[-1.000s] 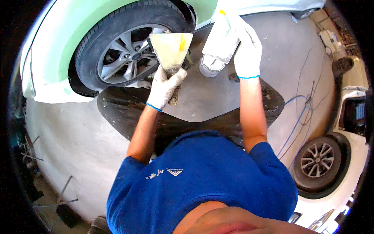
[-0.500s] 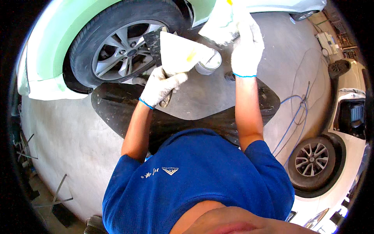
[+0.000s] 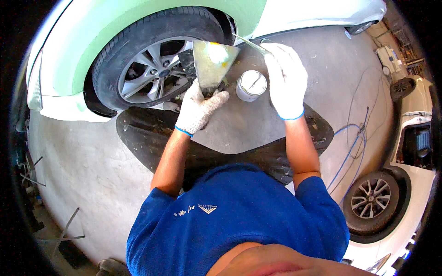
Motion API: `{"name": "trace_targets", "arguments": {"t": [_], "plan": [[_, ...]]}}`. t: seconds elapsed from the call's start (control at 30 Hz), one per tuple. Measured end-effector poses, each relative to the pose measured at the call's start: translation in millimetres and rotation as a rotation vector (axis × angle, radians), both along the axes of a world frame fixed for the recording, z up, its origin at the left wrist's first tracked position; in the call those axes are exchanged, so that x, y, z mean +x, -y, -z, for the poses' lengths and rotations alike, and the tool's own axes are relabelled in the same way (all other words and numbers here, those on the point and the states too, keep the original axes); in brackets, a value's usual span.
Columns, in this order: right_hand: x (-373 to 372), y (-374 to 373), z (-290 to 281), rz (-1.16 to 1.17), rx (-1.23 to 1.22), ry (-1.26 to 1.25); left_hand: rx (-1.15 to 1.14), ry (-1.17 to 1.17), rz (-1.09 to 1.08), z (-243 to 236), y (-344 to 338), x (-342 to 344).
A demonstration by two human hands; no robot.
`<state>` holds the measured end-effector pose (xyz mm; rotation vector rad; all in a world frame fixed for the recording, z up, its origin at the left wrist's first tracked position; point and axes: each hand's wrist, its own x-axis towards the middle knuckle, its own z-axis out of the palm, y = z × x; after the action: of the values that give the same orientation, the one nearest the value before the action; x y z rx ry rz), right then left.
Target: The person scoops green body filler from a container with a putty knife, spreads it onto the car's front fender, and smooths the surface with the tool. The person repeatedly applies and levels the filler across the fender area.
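Observation:
My left hand (image 3: 198, 109), in a white knit glove with a blue cuff, is closed round the lower end of a wide putty spreader (image 3: 206, 69). Pale filler with yellow streaks lies on its face. Behind it a dark flat blade (image 3: 186, 63) sticks out to the left; how it is held is hidden. My right hand (image 3: 287, 80), gloved alike, grips a thin putty scraper (image 3: 250, 44) seen nearly edge-on, its tip pointing up and left, apart from the spreader. Between and below the hands stands a round white can (image 3: 251, 86) with a pale strip across its top.
Close ahead on the left are a car's wheel (image 3: 159, 69) and a pale green fender (image 3: 248, 18). My knees in dark trousers (image 3: 142, 129) spread either side of the can. At right, a blue hose (image 3: 352, 142) lies on the grey floor near another car's wheel (image 3: 370, 198).
My right hand has come down a little, and its scraper has turned from face-on to nearly edge-on. The left spreader now points more upright. The whole view has shifted slightly.

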<state>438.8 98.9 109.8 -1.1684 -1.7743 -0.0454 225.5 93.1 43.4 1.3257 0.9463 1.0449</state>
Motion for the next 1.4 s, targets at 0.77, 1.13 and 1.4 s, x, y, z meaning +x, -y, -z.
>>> {"name": "trace_targets", "arguments": {"t": [0.77, 1.13, 1.4], "plan": [[-12, -6, -9, -0.097, 0.205, 0.109, 0.076, -0.054, 0.064, -5, 3, 15], [9, -18, 2, -0.022, 0.078, 0.140, 0.004, -0.031, 0.073, -17, 4, 6], [-10, 1, 3, -0.133, 0.205, 0.101, 0.131, -0.099, 0.051, -8, -6, 11]]}}
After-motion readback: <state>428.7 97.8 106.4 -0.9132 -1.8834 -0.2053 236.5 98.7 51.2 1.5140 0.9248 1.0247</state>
